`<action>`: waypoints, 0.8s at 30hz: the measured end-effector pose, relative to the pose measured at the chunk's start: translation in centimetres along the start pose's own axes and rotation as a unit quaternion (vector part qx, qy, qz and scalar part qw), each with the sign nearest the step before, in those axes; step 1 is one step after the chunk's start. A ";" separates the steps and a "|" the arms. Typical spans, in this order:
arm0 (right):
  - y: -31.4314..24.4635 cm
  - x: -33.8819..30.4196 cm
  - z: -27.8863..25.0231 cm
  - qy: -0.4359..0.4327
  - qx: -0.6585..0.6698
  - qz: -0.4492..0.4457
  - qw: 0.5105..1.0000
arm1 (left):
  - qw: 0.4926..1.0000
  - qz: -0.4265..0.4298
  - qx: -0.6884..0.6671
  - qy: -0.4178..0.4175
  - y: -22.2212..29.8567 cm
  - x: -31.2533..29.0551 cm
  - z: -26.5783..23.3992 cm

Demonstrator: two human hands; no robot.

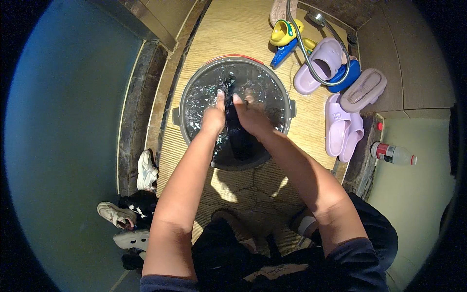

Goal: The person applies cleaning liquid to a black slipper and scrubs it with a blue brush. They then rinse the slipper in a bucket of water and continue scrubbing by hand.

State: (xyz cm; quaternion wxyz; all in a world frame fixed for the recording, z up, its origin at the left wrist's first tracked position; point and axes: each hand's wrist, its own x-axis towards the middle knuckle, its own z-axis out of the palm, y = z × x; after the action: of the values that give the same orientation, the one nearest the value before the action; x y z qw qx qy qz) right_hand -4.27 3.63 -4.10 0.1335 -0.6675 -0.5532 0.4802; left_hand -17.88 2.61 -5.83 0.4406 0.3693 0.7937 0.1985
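A round grey bucket (293,108) of rippling water (199,92) stands on the ribbed yellowish floor in front of me. In it, both my hands are at a long black thing (237,131), soft-looking and partly under the water, whose kind I cannot make out. On its left side is my left hand (214,116), closed with the thumb up. My right hand (252,117) grips it from the right, thumb also on top. The fingers below the thumbs are mostly hidden by the hands and the water.
Lilac slippers (335,124), a yellow clog (284,33) and blue footwear (346,75) lie at the right, under a shower hose (311,68). A plastic bottle (393,154) lies beyond the right ledge. Several shoes (116,214) are at the lower left.
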 end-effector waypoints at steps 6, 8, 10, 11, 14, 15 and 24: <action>-2.5 -1.5 -0.4 -0.200 0.218 0.130 0.946 | 0.929 -0.166 -0.298 -0.145 1.2 -0.7 -0.6; -3.2 -3.4 -0.8 -0.216 0.204 0.164 0.941 | 0.893 -0.187 -0.371 -0.176 1.3 -2.1 -1.3; -2.8 -5.2 -1.5 -0.208 0.172 0.157 0.950 | 0.897 -0.177 -0.370 -0.168 2.1 -4.6 -2.2; -2.1 -6.2 -1.7 -0.182 0.184 0.106 0.960 | 0.898 -0.172 -0.370 -0.166 2.7 -6.0 -2.6; -1.5 -8.8 -1.5 -0.083 0.186 -0.065 0.977 | 0.780 -0.142 -0.535 -0.292 3.2 -8.7 -3.8; -1.4 -9.7 -1.4 -0.055 0.138 -0.084 0.985 | 0.789 -0.111 -0.531 -0.288 3.1 -9.4 -4.4; -7.8 -20.2 -3.9 0.089 -0.137 -0.243 0.956 | 0.816 0.030 -0.547 -0.186 3.8 -15.2 -9.4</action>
State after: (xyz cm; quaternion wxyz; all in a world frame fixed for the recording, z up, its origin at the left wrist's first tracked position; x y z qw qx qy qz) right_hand -4.48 -9.74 13.36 0.2028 -0.5648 -0.7450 0.2913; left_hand -19.16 -6.40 10.03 0.7028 0.1214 0.4462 0.5405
